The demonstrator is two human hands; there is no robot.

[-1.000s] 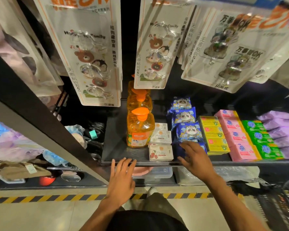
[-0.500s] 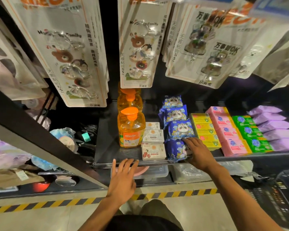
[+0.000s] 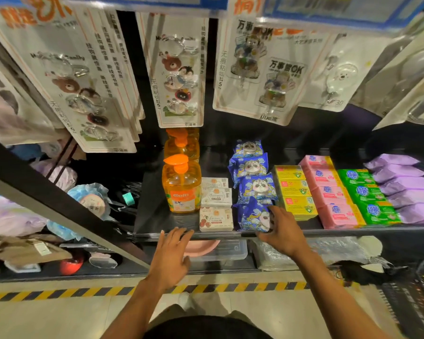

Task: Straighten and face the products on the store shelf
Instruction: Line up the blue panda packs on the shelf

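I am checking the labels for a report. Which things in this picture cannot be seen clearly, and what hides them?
All in the head view:
- front blue packet: its right part is covered by the fingers of the right hand.
- rear orange bottle: its top is hidden behind the hook card.
- white soap boxes: the print is too small to read.
- orange sign: cut by the top edge and blurred.

Retail shop aisle. Black shelf stocked in faced rows: orange pump bottles, right of them boxed soaps, blue panda packs, yellow, pink and green bars. Carded hooks hang above the bottles, hazard tape on the floor below.
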